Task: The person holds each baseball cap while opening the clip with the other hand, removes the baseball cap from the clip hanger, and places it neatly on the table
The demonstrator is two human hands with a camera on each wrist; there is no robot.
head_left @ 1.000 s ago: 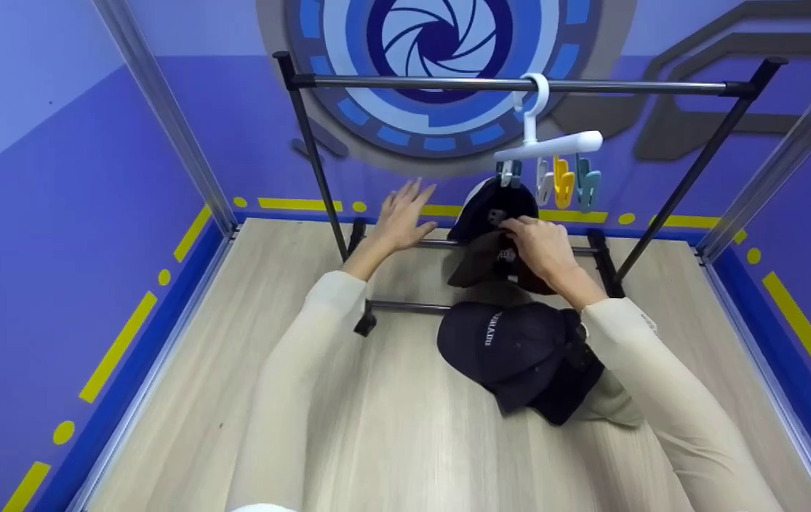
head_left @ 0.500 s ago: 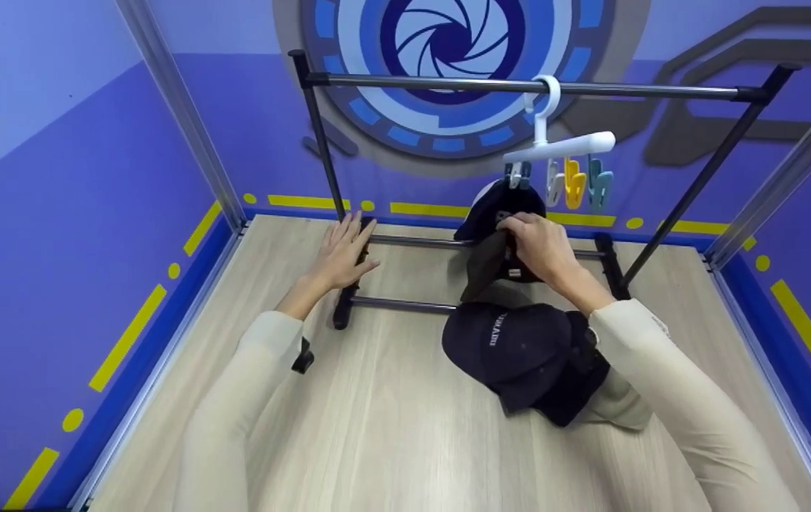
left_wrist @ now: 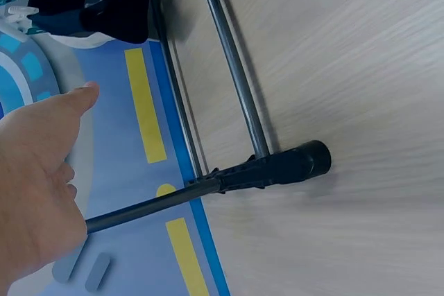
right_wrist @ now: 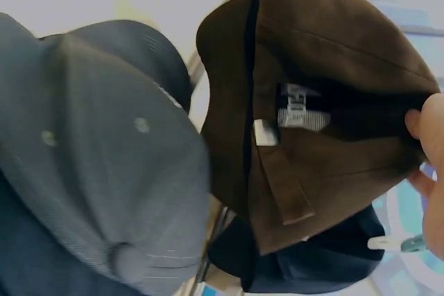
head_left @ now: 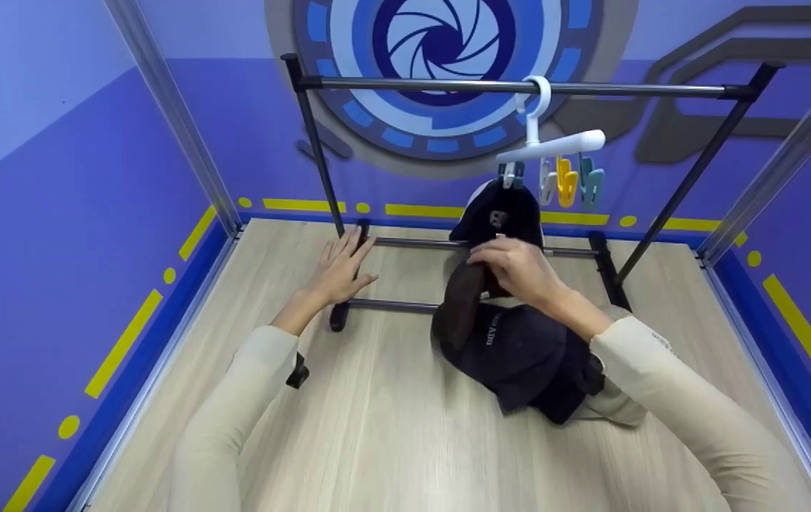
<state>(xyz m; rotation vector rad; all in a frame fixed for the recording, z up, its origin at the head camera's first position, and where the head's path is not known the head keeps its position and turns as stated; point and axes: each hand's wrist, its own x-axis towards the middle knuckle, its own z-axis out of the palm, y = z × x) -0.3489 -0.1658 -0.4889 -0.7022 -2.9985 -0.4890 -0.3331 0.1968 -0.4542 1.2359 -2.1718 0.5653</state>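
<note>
My right hand point(head_left: 519, 274) pinches a brown cap point(right_wrist: 326, 25) at the edge of its crown. In the right wrist view the cap's inside and label show. Its brim overlaps a pile of caps on the floor, topped by a dark navy cap point(head_left: 529, 348) with white lettering. Behind, a dark cap with a white back point(head_left: 501, 206) hangs from a clip point(head_left: 512, 175) on a white hanger point(head_left: 554, 146). My left hand point(head_left: 334, 276), fingers extended, is at the foot of the left post of a clothes rack point(head_left: 320, 156); in the left wrist view it overlaps that post.
Grey, yellow point(head_left: 566, 183) and teal clips point(head_left: 591, 182) hang along the hanger's right part. An olive cap point(head_left: 615, 405) lies at the pile's right end. Two low bars point(head_left: 394, 306) join the rack's feet. Blue panels point(head_left: 43, 249) enclose the wood-look floor.
My left hand has moved left and down to the rack's left side. My right hand has brought the brown cap down and toward me, away from the hanging cap and over the pile.
</note>
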